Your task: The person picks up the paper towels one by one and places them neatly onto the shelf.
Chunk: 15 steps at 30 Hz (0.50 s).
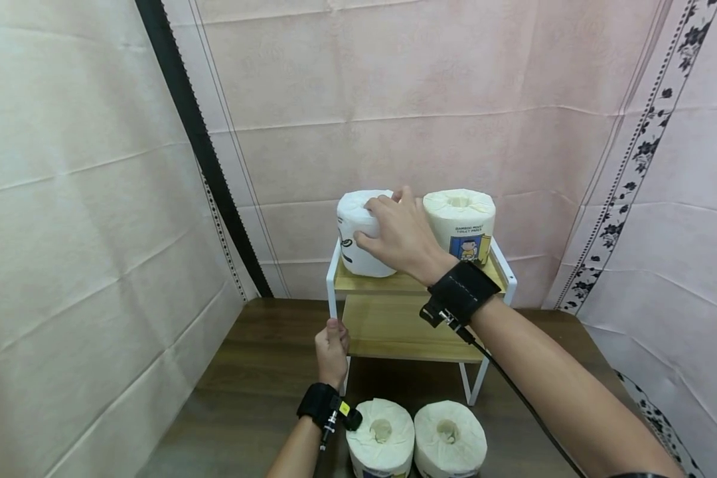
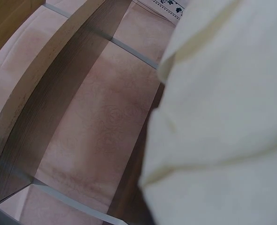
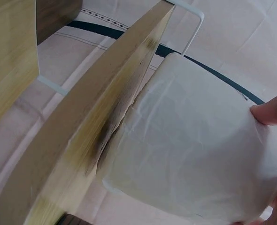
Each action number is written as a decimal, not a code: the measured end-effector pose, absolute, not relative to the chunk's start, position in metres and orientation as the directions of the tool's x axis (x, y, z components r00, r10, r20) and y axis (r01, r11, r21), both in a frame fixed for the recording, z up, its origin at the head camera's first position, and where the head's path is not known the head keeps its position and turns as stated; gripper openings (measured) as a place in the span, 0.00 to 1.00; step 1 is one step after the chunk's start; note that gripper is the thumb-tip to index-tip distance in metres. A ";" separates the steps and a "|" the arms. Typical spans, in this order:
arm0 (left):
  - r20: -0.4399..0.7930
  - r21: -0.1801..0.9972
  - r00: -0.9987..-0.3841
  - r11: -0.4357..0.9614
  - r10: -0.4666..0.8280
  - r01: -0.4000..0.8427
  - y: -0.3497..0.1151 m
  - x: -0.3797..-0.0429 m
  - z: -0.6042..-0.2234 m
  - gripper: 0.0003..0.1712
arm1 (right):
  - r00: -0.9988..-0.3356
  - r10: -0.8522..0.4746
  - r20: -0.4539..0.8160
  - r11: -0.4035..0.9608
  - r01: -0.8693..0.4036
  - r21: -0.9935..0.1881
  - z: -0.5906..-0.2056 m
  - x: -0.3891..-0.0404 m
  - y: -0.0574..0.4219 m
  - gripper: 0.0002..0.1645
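Observation:
A wrapped toilet roll (image 1: 355,229) with dark print stands upright on the left of a small two-tier shelf's top board (image 1: 364,284). My right hand (image 1: 403,236) holds it from the right, thumb low on the near side and fingers over the upper rim. In the right wrist view, the thumb (image 3: 271,112) lies on the white wrapper (image 3: 190,140). My left hand (image 1: 332,348) grips the shelf's white metal frame (image 1: 332,292) at the left front, level with the lower board (image 1: 412,325). That hand is outside its own wrist view.
A second toilet roll (image 1: 460,219) with a cartoon label stands on the top board's right. Two more rolls, the left one (image 1: 382,435) and the right one (image 1: 450,438), stand on the brown table (image 1: 245,398) before the shelf. Pale cloth (image 1: 424,79) hangs around the sides and back.

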<state>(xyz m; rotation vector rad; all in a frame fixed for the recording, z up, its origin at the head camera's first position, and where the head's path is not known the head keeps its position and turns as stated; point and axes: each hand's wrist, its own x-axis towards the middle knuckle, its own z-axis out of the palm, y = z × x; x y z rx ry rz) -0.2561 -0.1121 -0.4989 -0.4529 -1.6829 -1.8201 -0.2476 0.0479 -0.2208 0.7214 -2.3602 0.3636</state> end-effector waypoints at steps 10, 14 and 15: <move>0.634 0.758 -0.748 -0.032 -0.196 0.651 -0.112 -0.258 -0.499 0.29 | -0.647 -0.421 0.635 0.801 -0.594 -0.074 -0.222 -0.251 0.054 0.27; 0.644 0.746 -0.738 -0.047 -0.203 0.664 -0.113 -0.259 -0.501 0.29 | -0.641 -0.453 0.620 0.811 -0.584 -0.010 -0.225 -0.253 0.053 0.28; 0.643 0.746 -0.739 -0.051 -0.202 0.664 -0.113 -0.259 -0.501 0.29 | -0.634 -0.461 0.621 0.814 -0.581 0.010 -0.226 -0.252 0.052 0.29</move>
